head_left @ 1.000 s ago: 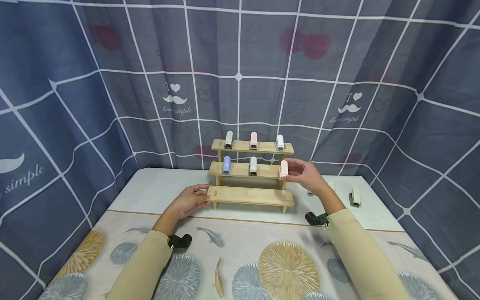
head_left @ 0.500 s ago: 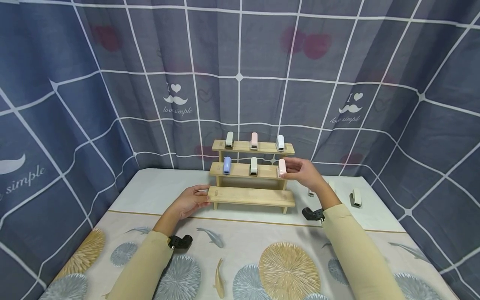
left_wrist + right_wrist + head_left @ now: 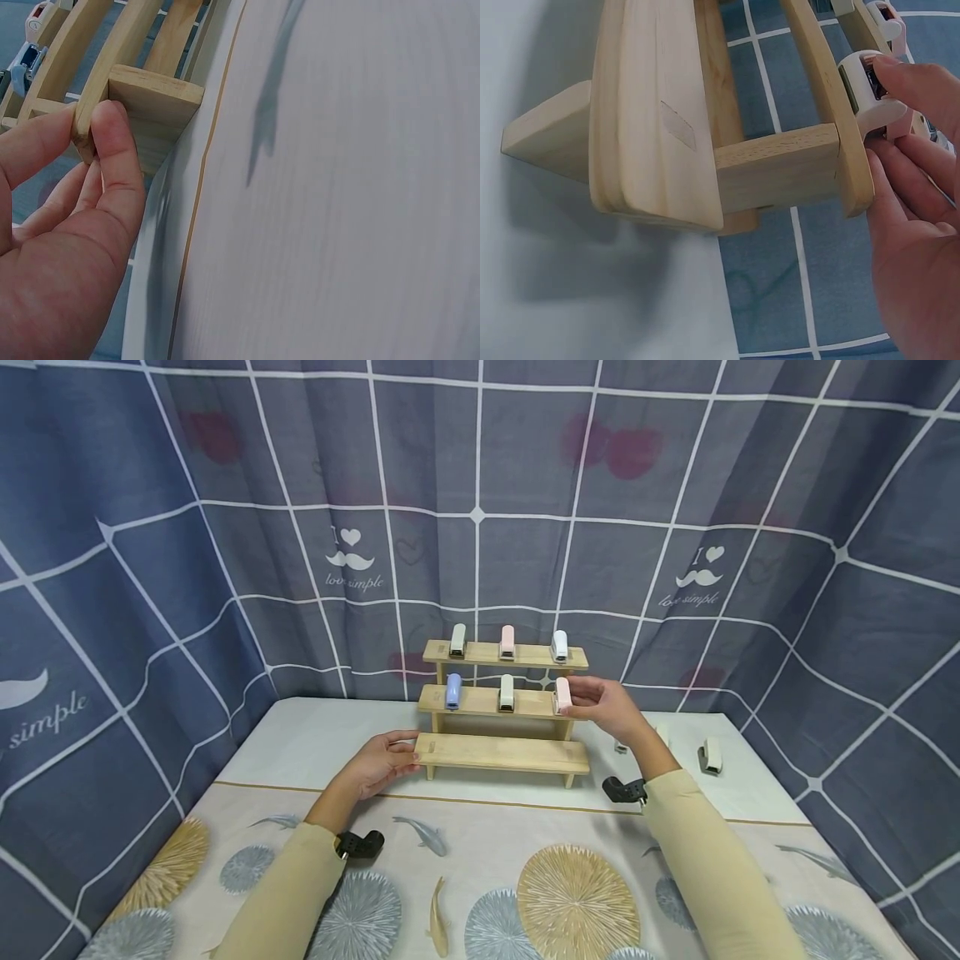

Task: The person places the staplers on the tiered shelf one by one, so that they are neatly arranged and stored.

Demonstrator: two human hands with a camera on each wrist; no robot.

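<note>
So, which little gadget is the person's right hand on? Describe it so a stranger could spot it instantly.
Find the three-step wooden stand in front of the checked curtain. At the right end of its middle step, the right hand pinches a small pink gadget. Its neighbours on that step, a blue one and a pale green one, have no hand on them.

the right hand (image 3: 609, 705) has shifted its pink stapler (image 3: 562, 695) slightly leftward at the middle shelf (image 3: 480, 700).
</note>
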